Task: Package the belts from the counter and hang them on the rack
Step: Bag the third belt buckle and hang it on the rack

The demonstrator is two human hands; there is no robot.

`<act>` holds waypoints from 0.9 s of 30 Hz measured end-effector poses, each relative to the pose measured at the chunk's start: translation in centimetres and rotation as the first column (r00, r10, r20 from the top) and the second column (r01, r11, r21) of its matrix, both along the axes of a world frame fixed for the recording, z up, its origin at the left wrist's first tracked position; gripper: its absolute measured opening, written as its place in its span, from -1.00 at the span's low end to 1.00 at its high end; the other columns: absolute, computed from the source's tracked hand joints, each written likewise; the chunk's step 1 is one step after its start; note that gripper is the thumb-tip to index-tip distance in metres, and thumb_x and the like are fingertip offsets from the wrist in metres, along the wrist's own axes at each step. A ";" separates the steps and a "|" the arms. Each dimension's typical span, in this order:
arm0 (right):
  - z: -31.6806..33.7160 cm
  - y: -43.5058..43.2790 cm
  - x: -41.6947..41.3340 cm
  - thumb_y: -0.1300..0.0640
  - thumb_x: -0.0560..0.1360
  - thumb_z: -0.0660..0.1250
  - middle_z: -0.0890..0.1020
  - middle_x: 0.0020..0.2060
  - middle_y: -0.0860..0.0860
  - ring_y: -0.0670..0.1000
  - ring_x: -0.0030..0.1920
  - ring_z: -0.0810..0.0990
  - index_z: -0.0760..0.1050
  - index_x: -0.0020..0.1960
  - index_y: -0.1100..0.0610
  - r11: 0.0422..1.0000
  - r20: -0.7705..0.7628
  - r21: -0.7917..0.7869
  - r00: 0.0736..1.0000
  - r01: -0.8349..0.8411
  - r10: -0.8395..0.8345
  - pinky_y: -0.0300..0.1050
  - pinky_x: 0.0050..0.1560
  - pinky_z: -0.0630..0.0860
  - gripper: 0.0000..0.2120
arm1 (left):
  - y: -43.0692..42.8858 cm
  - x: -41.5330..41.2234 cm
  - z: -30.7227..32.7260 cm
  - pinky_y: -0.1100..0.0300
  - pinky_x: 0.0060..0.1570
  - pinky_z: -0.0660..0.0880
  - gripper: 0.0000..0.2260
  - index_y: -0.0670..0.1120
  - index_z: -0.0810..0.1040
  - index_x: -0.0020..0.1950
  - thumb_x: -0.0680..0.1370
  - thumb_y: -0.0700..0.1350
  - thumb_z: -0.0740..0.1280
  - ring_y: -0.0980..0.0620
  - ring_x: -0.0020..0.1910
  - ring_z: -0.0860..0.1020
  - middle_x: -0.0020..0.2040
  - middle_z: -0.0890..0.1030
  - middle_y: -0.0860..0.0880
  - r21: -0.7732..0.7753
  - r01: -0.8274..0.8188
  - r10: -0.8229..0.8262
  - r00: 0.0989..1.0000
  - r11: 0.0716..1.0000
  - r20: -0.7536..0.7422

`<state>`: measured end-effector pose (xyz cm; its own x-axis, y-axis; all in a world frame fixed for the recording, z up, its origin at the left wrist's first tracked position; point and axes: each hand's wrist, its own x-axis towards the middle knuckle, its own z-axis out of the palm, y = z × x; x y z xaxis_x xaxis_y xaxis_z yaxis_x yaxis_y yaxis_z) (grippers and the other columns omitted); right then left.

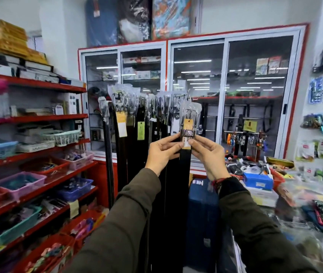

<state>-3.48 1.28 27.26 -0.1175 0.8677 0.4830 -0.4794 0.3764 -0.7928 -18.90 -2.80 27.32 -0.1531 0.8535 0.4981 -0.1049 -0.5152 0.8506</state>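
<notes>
Black belt (185, 160), buckle end in clear plastic, tan tag attached

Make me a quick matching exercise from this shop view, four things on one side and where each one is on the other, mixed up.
Things:
1. packaged belt
2. white wire basket
3. blue box
4. yellow boxes

Places:
A. on the cluttered counter at right
B. stacked on top of the red shelving
C. pinched between the left hand and right hand
D. on a middle red shelf at left

Pairs: 1-C, 2-D, 3-A, 4-B
</notes>
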 end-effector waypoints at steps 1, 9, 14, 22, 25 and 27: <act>0.8 0.3 -0.1 0.33 0.48 0.46 0.78 -0.11 0.05 0.00 -0.05 0.75 0.61 0.19 0.28 1.000 -0.012 0.009 1.000 0.008 -0.008 -0.15 0.07 0.68 -0.72 | 0.2 0.2 0.9 0.26 -0.15 0.67 -0.66 -0.19 0.60 0.30 0.53 -0.32 0.44 0.15 -0.13 0.71 -0.08 0.74 -0.10 0.005 -0.019 0.019 1.000 1.000 0.020; 6.8 2.6 -0.1 0.31 0.48 0.47 0.69 0.15 0.26 0.14 0.14 0.69 0.60 0.21 0.27 1.000 -0.095 -0.001 0.995 0.019 -0.019 -0.08 0.19 0.61 -0.70 | 2.9 2.5 6.4 0.35 -0.22 0.63 -0.73 -0.31 0.63 0.21 0.52 -0.28 0.46 0.20 -0.24 0.70 0.05 0.70 -0.24 0.062 -0.070 0.058 0.982 0.996 0.180; 8.1 3.7 -0.2 0.32 0.49 0.46 0.67 0.17 0.29 0.13 0.09 0.68 0.55 0.29 0.35 0.999 -0.054 -0.026 0.998 0.037 -0.038 -0.22 0.00 0.67 -0.62 | 4.0 2.8 7.2 0.31 -0.16 0.66 -0.72 -0.33 0.61 0.23 0.53 -0.30 0.45 0.05 -0.15 0.67 0.14 0.68 -0.30 0.004 -0.073 0.070 0.969 0.997 0.236; 6.5 5.6 -1.2 0.31 0.49 0.47 0.69 0.11 0.31 0.11 0.00 0.69 0.60 0.25 0.28 0.994 0.029 0.013 0.993 0.111 -0.111 -0.23 -0.11 0.68 -0.67 | 5.5 2.1 5.4 0.30 -0.17 0.67 -0.72 -0.30 0.62 0.23 0.52 -0.29 0.45 0.06 -0.18 0.69 0.08 0.69 -0.26 -0.023 -0.135 0.137 0.968 0.991 0.209; 5.7 6.3 -1.6 0.23 0.57 0.39 0.70 0.10 0.26 0.13 0.07 0.71 0.60 0.26 0.24 0.950 0.146 0.151 0.945 0.272 -0.293 -0.09 0.01 0.69 -0.73 | 6.0 1.6 5.0 0.16 0.07 0.66 -0.71 -0.23 0.63 0.26 0.55 -0.20 0.45 0.03 -0.03 0.68 0.08 0.71 -0.19 0.048 -0.343 0.345 0.938 0.938 -0.023; 5.0 6.6 -1.7 0.14 0.65 0.28 0.65 0.24 0.16 0.08 0.24 0.64 0.53 0.35 0.19 0.863 0.206 0.305 0.857 0.402 -0.472 0.05 0.26 0.59 -0.69 | 6.2 1.4 4.6 0.11 0.28 0.55 -0.68 -0.13 0.59 0.34 0.60 -0.09 0.39 0.07 0.12 0.64 0.21 0.67 -0.10 0.196 -0.483 0.518 0.827 0.853 -0.218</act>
